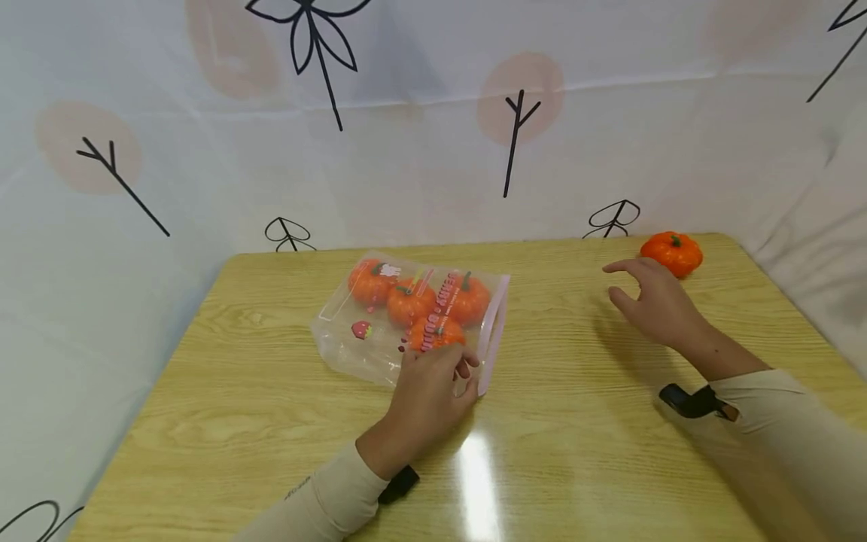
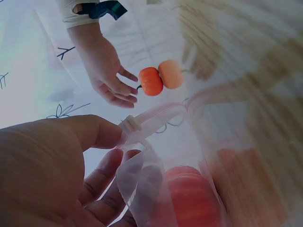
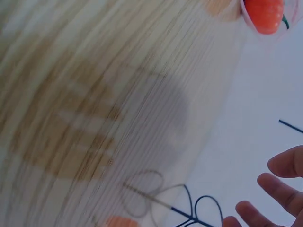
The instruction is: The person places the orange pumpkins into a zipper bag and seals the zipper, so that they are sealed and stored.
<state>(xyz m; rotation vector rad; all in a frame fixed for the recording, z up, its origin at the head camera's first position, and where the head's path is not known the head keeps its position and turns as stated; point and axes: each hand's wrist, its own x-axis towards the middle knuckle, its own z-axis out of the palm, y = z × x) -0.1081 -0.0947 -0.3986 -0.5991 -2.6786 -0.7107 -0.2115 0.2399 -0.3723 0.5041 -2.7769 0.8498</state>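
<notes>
A clear zip bag (image 1: 342,350) with pink print and a pink edge lies on its side, its mouth facing right. Inside it are several small orange pumpkins (image 1: 409,302). My left hand (image 1: 427,388) is at the near corner of the mouth; in the left wrist view its thumb and a finger pinch the bag by its white zip slider (image 2: 130,124). Further right, my right hand (image 1: 657,309) is raised over the table, fingers spread and holding nothing. Just beyond it, one loose pumpkin (image 1: 673,254) sits at the table's back right corner, apart from the bag.
The glossy wood-grain table (image 1: 223,421) reflects the hands and pumpkins. A white cloth (image 1: 420,173) with black line drawings and pale blotches hangs behind it and along both sides. Dark straps (image 1: 691,401) are on the wrists.
</notes>
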